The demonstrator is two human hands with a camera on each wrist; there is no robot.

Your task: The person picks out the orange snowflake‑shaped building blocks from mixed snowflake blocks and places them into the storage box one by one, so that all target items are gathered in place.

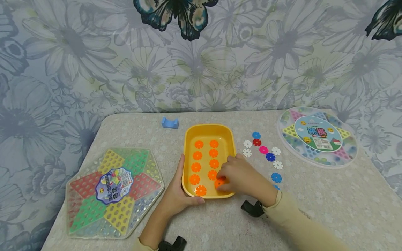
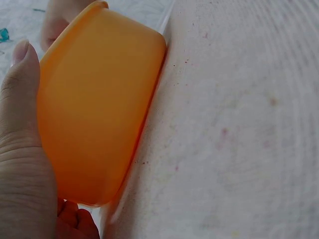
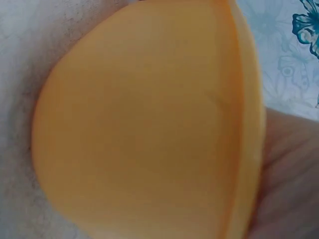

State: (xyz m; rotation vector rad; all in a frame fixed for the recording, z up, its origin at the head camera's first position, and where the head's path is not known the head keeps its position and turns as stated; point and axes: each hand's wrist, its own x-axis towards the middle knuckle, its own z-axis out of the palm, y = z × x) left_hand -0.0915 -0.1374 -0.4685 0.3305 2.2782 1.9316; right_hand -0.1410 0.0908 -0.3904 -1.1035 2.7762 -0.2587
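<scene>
A yellow plastic tray (image 1: 208, 130) stands on the table, with orange flower-shaped discs (image 1: 196, 167) lying in two columns inside it. My left hand (image 1: 176, 195) holds the tray's near left corner, fingers along the left side and thumb across the front. In the left wrist view, the thumb (image 2: 22, 89) lies against the tray wall (image 2: 99, 99). My right hand (image 1: 240, 176) reaches into the near right corner and pinches an orange flower-shaped disc (image 1: 220, 182) between thumb and fingers. The tray's wall (image 3: 144, 119) hides those fingertips in the right wrist view.
Right of the tray lie loose flower discs in white, red, pink and blue (image 1: 276, 177). A round game box (image 1: 318, 137) sits at the back right, a hexagonal game box (image 1: 114, 193) at the left. Behind the tray is a small blue plastic piece (image 1: 170, 123).
</scene>
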